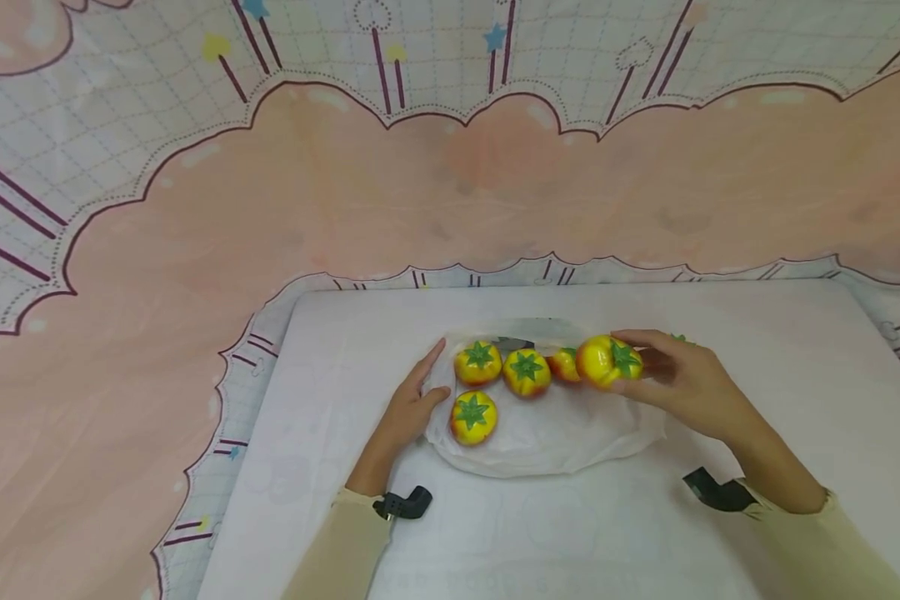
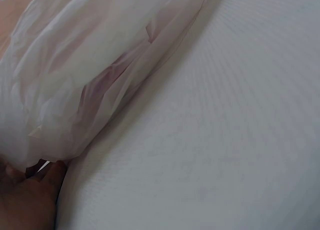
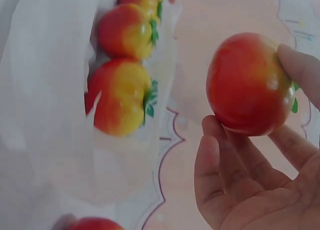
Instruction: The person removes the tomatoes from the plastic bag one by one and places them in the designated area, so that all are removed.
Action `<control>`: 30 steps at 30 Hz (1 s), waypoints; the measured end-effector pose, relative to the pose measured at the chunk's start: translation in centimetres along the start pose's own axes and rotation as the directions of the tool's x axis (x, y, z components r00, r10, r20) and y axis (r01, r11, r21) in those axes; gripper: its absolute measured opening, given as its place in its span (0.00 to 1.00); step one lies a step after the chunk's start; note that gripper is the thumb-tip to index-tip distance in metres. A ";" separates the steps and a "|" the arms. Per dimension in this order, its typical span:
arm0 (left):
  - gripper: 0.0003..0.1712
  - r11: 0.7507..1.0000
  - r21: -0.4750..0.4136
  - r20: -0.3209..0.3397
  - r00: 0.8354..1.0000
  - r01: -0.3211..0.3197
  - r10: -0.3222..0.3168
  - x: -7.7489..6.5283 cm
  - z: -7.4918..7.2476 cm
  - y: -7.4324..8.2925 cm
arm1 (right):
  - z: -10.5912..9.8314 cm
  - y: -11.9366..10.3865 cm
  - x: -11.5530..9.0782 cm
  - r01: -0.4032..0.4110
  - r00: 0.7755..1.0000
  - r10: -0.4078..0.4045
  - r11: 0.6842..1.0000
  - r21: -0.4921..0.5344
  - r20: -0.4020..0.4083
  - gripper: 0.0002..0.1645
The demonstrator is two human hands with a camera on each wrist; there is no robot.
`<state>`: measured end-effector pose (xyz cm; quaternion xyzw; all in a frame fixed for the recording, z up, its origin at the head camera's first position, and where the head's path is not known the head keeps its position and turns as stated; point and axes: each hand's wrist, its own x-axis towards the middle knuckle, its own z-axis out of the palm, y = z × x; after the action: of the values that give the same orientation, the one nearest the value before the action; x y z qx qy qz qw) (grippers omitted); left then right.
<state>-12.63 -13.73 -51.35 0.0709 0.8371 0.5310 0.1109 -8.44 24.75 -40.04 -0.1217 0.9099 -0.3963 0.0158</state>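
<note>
In the head view my right hand holds a glossy yellow-and-red tomato above the right side of a white plastic bag. The right wrist view shows that tomato between thumb and fingertips, its red underside facing the camera. Several more tomatoes with green star-shaped tops, such as the front-left one, lie in the bag's opening. My left hand touches the bag's left edge, index finger extended and thumb over the rim. The left wrist view shows its fingers partly hidden by the bag.
A white table lies under the bag. Green leaves show behind my right hand, and a red tomato at the right wrist view's lower edge. A dark patch shows at the bag's back. Patterned cloth hangs behind.
</note>
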 end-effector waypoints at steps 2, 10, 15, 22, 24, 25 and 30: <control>0.42 1.000 -0.001 0.000 1.000 0.000 0.000 0.0 0.1 0.1 | -0.4 0.2 -0.2 -0.020 1.000 0.020 1.000 0.002 -0.018 0.35; 0.42 1.000 0.000 -0.007 1.000 -0.004 0.004 0.0 0.0 0.2 | -2.1 1.0 -0.7 -0.071 0.995 0.070 0.997 -0.006 -0.069 0.36; 0.42 1.000 -0.007 -0.002 1.000 0.004 -0.004 -0.1 0.0 0.3 | -3.4 2.0 -1.1 -0.124 0.988 0.124 0.992 0.003 -0.093 0.37; 0.42 1.000 -0.021 0.005 1.000 -0.004 0.004 0.1 0.1 0.3 | -4.4 3.0 -1.4 -0.204 0.974 0.201 0.979 -0.016 -0.108 0.39; 0.42 1.000 -0.021 0.007 1.000 0.002 -0.002 0.1 0.1 0.2 | -4.6 3.1 -1.4 -0.228 0.968 0.224 0.974 -0.018 -0.112 0.40; 0.42 1.000 -0.021 0.007 1.000 0.003 -0.003 0.1 0.1 0.2 | -4.8 3.1 -1.4 -0.241 0.965 0.238 0.971 -0.014 -0.114 0.41; 0.42 1.000 -0.021 0.003 1.000 0.006 -0.006 0.0 0.1 0.1 | -5.5 3.6 -1.6 -0.291 0.950 0.287 0.957 -0.017 -0.125 0.43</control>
<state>-12.64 -13.63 -51.32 0.0680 0.8314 0.5394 0.1146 -8.30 31.44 -39.00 0.0367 0.9241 -0.3801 0.0163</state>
